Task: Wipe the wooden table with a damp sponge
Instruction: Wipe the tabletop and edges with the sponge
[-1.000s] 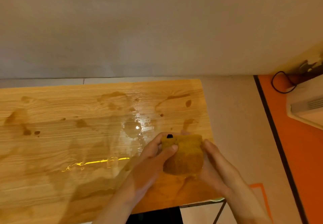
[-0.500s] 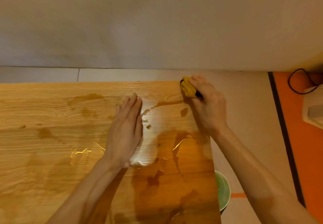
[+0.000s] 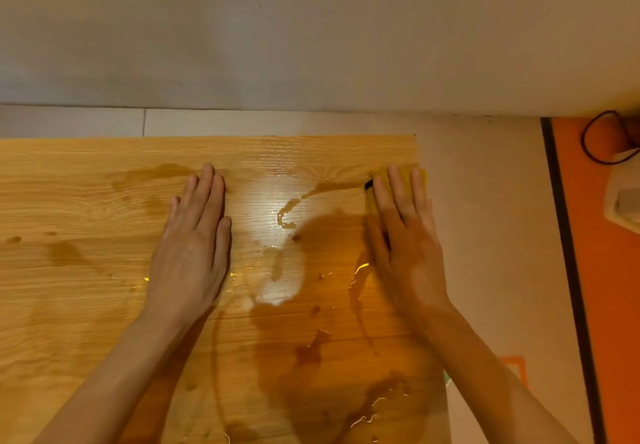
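The wooden table [image 3: 86, 201] fills the lower left and middle of the head view, with water puddles and streaks [image 3: 287, 215] across its right half. My right hand [image 3: 405, 232] lies flat with straight fingers on the yellow sponge [image 3: 420, 175], pressing it down at the table's right edge near the far corner. Only the sponge's far edge and left side show past my fingers. My left hand [image 3: 194, 239] rests flat, palm down, on the table near its middle.
A grey wall runs behind the table, with pale floor tiles [image 3: 485, 235] to the right. An orange floor strip [image 3: 609, 305] with a black border lies far right, holding a white appliance [image 3: 623, 201] and a black cable [image 3: 595, 142].
One second ago both hands held the sponge over the near right part of the table. My right hand carried it to the far right corner and flattened on it; my left hand lay flat on the table.
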Demonstrator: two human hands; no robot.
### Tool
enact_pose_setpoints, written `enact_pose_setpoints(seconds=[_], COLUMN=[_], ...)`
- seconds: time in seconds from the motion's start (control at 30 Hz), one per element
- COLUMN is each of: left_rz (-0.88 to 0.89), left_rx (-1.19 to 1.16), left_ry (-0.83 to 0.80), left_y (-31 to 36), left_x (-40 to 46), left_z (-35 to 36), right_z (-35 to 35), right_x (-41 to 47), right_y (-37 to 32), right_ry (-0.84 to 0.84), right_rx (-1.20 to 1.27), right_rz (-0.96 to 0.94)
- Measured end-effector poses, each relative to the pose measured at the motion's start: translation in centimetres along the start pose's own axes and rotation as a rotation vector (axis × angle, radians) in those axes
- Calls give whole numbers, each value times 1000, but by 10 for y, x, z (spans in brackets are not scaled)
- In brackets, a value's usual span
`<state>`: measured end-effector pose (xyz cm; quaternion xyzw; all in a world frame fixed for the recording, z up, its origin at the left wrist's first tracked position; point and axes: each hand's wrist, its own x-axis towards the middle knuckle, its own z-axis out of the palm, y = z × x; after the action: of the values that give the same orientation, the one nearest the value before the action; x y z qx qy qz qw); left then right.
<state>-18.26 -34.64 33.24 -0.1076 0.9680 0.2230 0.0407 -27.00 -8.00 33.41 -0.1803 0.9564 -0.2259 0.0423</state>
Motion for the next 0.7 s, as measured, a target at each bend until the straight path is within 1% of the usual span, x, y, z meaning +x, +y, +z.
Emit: enact_pose_setpoints(seconds=[0.07,0.13,0.23,0.3,0.33,0.37,0.47,0.5,0.53,0.57,0.63,0.67,0.7], left_rz=[8,12,14,17,21,26,30,28,25,23,16,13,12], left_rx=[-5,-2,11,15,18,20,26,29,29,27,14,6,1], left_ry=[19,36,66,77,80,80,79,81,83,87,100,106,110], left_y=[-1,-3,-5,-6,-5,-4,-4,-3,-3,-3,-2,-2,-2], left_x=[0,4,8,6,3,1,-1,0,2,4,5,5,6], left_z=[2,3,3,5,6,8,10,9,9,9,9,9,9], right_z=[-2,-3,0,11,18,24,27,21,13,5,-7,-5,2], right_x=[-6,28,91,99,92,83,66,67,69,69,68,68,71], right_y=[2,-1,-16,-29,-39,-49,-58,-51,-39,-26,-8,-12,-25], right_ry=[-43,-40,18,37,16,-16,-109,-118,-106,-73,33,69,71], right_rx=[9,-50,-74,-102,-137,-170,-194,-187,-179,-155,-67,-58,-78], right_rz=[8,30,127,220,230,194,-52,-106,-95,-9,242,321,348])
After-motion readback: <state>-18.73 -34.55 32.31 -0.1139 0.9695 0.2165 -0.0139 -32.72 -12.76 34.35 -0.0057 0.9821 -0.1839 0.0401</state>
